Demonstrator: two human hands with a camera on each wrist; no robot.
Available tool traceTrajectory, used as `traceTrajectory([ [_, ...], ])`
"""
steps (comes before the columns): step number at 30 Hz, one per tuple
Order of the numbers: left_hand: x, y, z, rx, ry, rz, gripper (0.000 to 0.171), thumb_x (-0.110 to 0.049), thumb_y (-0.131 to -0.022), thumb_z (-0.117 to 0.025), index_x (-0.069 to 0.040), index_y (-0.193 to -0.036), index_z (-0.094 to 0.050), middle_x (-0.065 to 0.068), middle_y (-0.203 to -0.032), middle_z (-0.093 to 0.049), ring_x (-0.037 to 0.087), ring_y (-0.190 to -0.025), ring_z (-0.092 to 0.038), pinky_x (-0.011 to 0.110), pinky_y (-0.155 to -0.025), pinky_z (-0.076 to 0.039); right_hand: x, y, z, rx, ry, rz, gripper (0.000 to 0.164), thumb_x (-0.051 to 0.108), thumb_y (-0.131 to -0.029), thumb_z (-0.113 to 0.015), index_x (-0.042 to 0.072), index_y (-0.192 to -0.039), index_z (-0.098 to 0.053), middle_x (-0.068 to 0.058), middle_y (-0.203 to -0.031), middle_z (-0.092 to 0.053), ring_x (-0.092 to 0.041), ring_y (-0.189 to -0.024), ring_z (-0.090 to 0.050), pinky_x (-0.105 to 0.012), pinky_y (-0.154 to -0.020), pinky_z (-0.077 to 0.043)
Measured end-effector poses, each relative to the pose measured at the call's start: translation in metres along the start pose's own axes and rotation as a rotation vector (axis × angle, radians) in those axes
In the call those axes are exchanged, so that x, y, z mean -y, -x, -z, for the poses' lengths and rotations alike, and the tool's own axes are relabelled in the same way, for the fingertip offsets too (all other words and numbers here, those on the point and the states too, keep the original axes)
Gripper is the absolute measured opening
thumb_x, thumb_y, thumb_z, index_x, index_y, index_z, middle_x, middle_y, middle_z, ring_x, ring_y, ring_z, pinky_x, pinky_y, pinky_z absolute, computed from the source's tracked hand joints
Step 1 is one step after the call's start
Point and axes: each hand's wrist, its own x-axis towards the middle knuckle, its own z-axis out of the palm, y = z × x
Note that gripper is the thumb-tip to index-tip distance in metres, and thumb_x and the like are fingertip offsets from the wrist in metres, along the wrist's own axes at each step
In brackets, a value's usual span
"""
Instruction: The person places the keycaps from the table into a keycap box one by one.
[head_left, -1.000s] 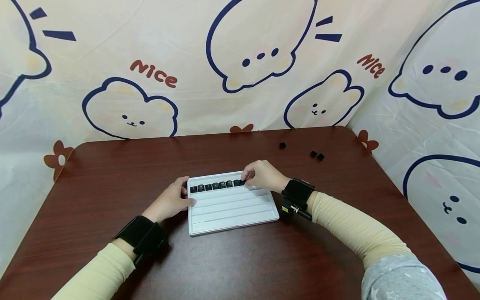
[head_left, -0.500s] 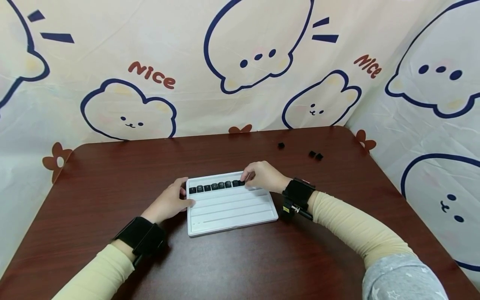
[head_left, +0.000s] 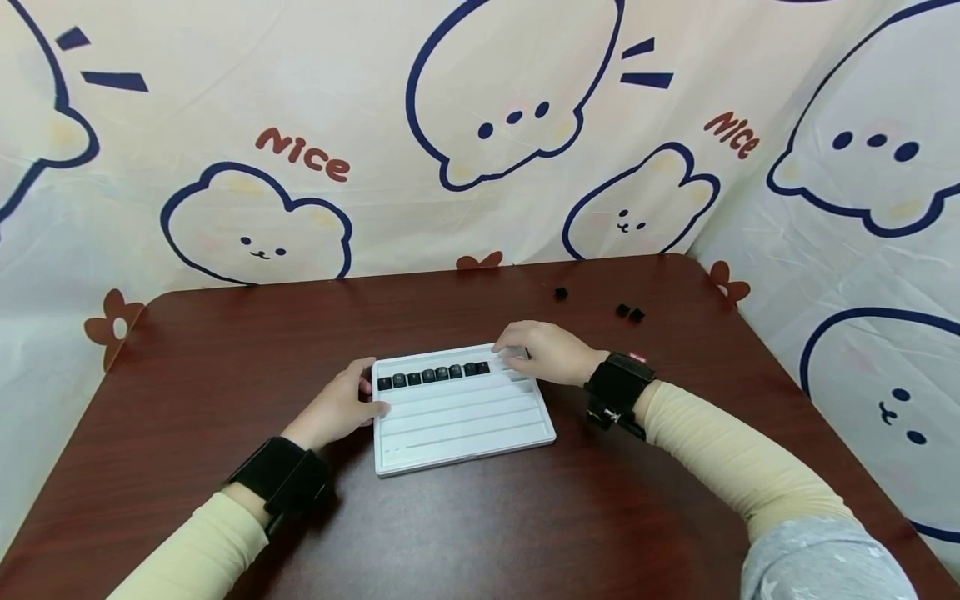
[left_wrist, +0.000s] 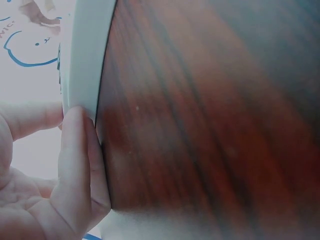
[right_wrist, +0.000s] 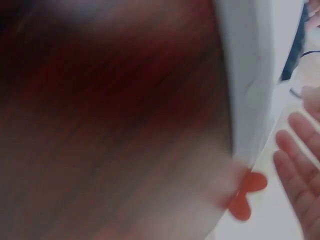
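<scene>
We look down on a dark red-brown, wood-grained table. Near its middle, well inside the far and side edges, lies a white, rectangular, shallow tray with raised ridges, its right end slightly farther away. Eight small black cube-like blocks stand in a line along the tray's farthest channel, starting from its left end.

The left hand pinches the tray's left edge between thumb and fingers. The right hand is over the tray's far right corner; in the right wrist view its fingers look extended and apart, gripping nothing we can see.

We judge the step in hand to be filling that row, at a pause between blocks. The next move would call for a reach past the tray's far edge and a light fingertip pinch, with the left hand steadying the tray.

Three loose black blocks remain on the table: a single block near the far edge, and a side-by-side pair toward the far right corner. We see only wood between them and the tray, giving the right hand room, though the single block allows little overshoot before the patterned white fabric backdrop.
</scene>
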Motion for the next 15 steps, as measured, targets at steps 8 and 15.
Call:
traceTrajectory([
  [8, 0.000, 0.000, 0.001, 0.003, 0.009, 0.002, 0.077, -0.003, -0.094, -0.072, 0.007, -0.155, -0.027, 0.021, -0.112, -0.050, 0.022, -0.083, -0.058, 0.032, -0.073, -0.057, -0.030, 0.021, 0.009, -0.036, 0.179, 0.068, 0.028, 0.013, -0.095, -0.075, 0.006, -0.122, -0.074, -0.009, -0.122, -0.069, -0.025, -0.118, -0.063, -0.042, -0.099, -0.052],
  [15, 0.000, -0.001, 0.001, 0.010, 0.018, 0.011, 0.077, -0.003, -0.094, -0.072, 0.007, -0.156, -0.026, 0.021, -0.113, -0.050, 0.022, -0.084, -0.059, 0.032, -0.073, -0.057, -0.061, 0.046, 0.021, -0.081, 0.255, 0.013, 0.025, 0.011, -0.095, -0.073, 0.004, -0.119, -0.075, -0.011, -0.117, -0.069, -0.028, -0.113, -0.063, -0.047, -0.096, -0.053],
])
